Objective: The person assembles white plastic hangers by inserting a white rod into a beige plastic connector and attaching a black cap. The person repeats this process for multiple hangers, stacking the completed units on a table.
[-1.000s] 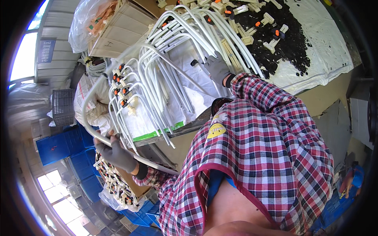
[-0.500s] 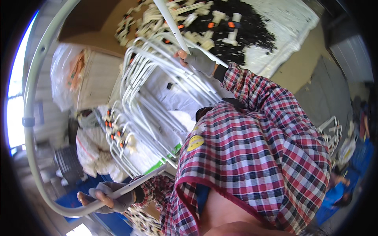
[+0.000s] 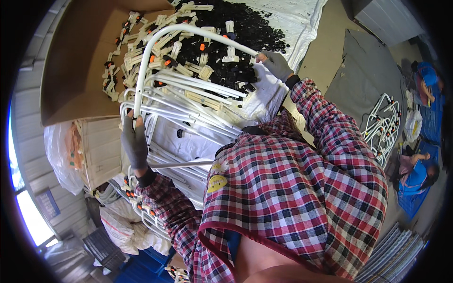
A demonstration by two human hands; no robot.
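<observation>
1. Head view: the left hand [image 3: 134, 145] closes around one leg of a bent white tube [image 3: 163, 33]; the right hand [image 3: 277, 66] pinches the other leg, fingers curled.
2. The tube arches above cream fittings [image 3: 205, 72] and stacked tubes [image 3: 188, 107] on the tabletop [image 3: 302, 16].
3. The left hand has come forward, swinging the tube outward; it now seems steadied between both hands.

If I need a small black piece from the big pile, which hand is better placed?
Probably the right hand: its grip on the bent white tube is close to the black pile, while the left hand is farther away, at the tube's other end.
</observation>
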